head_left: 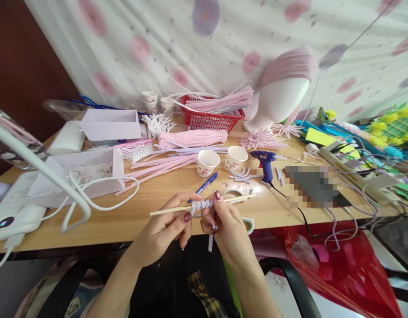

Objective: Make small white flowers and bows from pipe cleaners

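Just above the table's front edge, a thin wooden stick (165, 210) lies crosswise between my two hands. A pale lilac pipe cleaner (201, 205) is coiled in several turns around the stick's middle, and its loose tail hangs below the right fingers. My left hand (160, 232) is closed on the stick, its thumb beside the left end of the coil. At the other end of the coil, my right hand (229, 229) pinches the pipe cleaner between thumb and fingers. Behind the hands lie a blue pen (207, 182) and scissors (248, 224), partly hidden by the right hand.
Two paper cups (208, 164) stand ahead, beside a blue glue gun (265, 165). Pink pipe cleaners (193, 138) lie behind, near a red basket (210, 120) and a white mannequin head (280, 99). White boxes (111, 123) and a looping cable (104, 179) occupy the left; power strips (349, 172) the right.
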Demonstrator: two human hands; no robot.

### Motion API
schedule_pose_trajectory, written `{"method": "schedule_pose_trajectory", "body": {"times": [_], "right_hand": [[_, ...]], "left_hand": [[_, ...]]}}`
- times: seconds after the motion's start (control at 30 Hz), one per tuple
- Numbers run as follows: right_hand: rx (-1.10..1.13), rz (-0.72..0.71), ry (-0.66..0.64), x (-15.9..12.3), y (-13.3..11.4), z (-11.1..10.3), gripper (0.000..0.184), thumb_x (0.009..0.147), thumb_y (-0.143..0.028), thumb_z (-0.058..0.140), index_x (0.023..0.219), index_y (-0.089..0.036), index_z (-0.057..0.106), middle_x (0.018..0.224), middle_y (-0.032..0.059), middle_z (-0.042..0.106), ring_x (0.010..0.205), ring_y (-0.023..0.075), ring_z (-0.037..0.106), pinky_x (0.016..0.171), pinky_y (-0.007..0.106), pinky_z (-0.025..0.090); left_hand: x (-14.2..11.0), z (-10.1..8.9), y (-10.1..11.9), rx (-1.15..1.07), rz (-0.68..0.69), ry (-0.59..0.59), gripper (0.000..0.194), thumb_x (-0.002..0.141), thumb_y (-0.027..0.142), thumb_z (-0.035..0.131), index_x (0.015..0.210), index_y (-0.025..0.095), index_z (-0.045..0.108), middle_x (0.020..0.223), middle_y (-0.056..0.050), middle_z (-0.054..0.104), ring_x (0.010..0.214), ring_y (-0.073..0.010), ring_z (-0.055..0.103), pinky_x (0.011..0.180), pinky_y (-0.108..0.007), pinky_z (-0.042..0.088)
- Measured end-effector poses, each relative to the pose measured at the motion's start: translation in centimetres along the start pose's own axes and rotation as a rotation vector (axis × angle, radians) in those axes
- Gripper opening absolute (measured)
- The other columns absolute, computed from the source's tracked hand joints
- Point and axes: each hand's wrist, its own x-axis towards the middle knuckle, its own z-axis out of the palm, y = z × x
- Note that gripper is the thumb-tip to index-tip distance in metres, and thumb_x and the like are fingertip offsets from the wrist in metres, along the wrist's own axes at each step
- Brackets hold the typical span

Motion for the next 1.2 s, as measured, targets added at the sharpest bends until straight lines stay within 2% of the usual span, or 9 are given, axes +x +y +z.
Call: {"method": "schedule_pose_trajectory", "body": {"times": [0.1, 0.2, 0.37, 0.53, 0.63, 0.8, 0.97, 1.2], "right_hand": [[-0.022, 0.018, 0.006, -0.1, 0.0, -0.2, 0.047, 0.071, -0.056, 0.087, 0.059, -0.015, 0.067, 0.046, -0.0064, 0.041, 0.044, 0.0054, 0.032, 0.045, 0.02, 0.023], [-0.046, 0.025, 0.002, -0.2, 0.1, -0.5, 0.048, 0.072, -0.057, 0.086, 0.059, -0.015, 0.067, 0.047, -0.006, 0.041, 0.045, 0.0056, 0.032, 0.046, 0.02, 0.023], [-0.079, 0.028, -0.04, -0.2, 0.0, -0.9, 0.048, 0.077, -0.058, 0.081, 0.061, -0.015, 0.067, 0.05, -0.0047, 0.044, 0.047, 0.0066, 0.032, 0.048, 0.022, 0.024], [-0.113, 0.018, -0.081, 0.1, 0.1, -1.2, 0.049, 0.081, -0.06, 0.078, 0.063, -0.015, 0.068, 0.053, -0.0046, 0.044, 0.049, 0.0075, 0.032, 0.049, 0.023, 0.023], [-0.106, -0.064, -0.013, 0.9, 0.3, -1.4, 0.051, 0.081, -0.06, 0.078, 0.059, -0.016, 0.065, 0.052, -0.0047, 0.044, 0.05, 0.0081, 0.033, 0.049, 0.024, 0.023], [-0.091, -0.165, 0.096, 2.1, 0.3, -1.7, 0.052, 0.077, -0.064, 0.079, 0.062, -0.017, 0.065, 0.053, -0.0031, 0.051, 0.052, 0.0099, 0.041, 0.053, 0.026, 0.032], [0.034, -0.18, 0.187, 2.6, -0.5, -1.7, 0.048, 0.069, -0.059, 0.087, 0.062, -0.019, 0.062, 0.052, -0.0036, 0.051, 0.05, 0.0103, 0.041, 0.051, 0.027, 0.036], [0.127, -0.198, 0.243, 2.9, -0.6, -1.5, 0.042, 0.064, -0.051, 0.092, 0.063, -0.019, 0.064, 0.051, -0.0041, 0.055, 0.049, 0.0097, 0.043, 0.051, 0.026, 0.038]], "left_hand": [[-0.1, -0.1, 0.0, -0.017, -0.021, -0.067, 0.036, 0.103, 0.051, 0.051, 0.125, 0.023, 0.052, 0.06, 0.007, 0.056, 0.049, -0.0093, 0.044, 0.049, -0.024, 0.028], [-0.2, -0.2, 0.1, -0.017, -0.03, -0.057, 0.031, 0.103, 0.049, 0.052, 0.123, 0.024, 0.053, 0.062, 0.007, 0.057, 0.049, -0.0081, 0.042, 0.049, -0.023, 0.026], [-0.2, -0.3, 0.3, -0.009, -0.062, -0.122, 0.04, 0.103, 0.052, 0.05, 0.13, 0.022, 0.051, 0.056, 0.007, 0.055, 0.047, -0.0088, 0.039, 0.047, -0.024, 0.024], [0.0, -0.2, 0.3, -0.023, -0.102, -0.052, 0.043, 0.1, 0.054, 0.055, 0.128, 0.022, 0.05, 0.056, 0.006, 0.057, 0.045, -0.0082, 0.037, 0.045, -0.023, 0.022], [0.6, 0.1, 0.2, -0.037, -0.103, 0.018, 0.041, 0.098, 0.055, 0.058, 0.118, 0.019, 0.052, 0.058, 0.005, 0.061, 0.04, -0.0071, 0.037, 0.042, -0.022, 0.027], [1.6, 0.4, -0.2, -0.052, -0.105, 0.104, 0.045, 0.091, 0.062, 0.063, 0.097, 0.018, 0.055, 0.063, 0.001, 0.068, 0.046, -0.0113, 0.054, 0.048, -0.025, 0.046], [1.7, 0.6, -1.0, -0.057, -0.131, 0.086, 0.044, 0.088, 0.06, 0.069, 0.085, 0.017, 0.058, 0.06, 0.001, 0.068, 0.047, -0.0099, 0.053, 0.051, -0.023, 0.045], [1.5, 0.8, -1.4, -0.118, -0.191, 0.008, 0.046, 0.088, 0.062, 0.068, 0.091, 0.017, 0.06, 0.064, -0.004, 0.072, 0.045, -0.0117, 0.056, 0.049, -0.025, 0.046]]}}
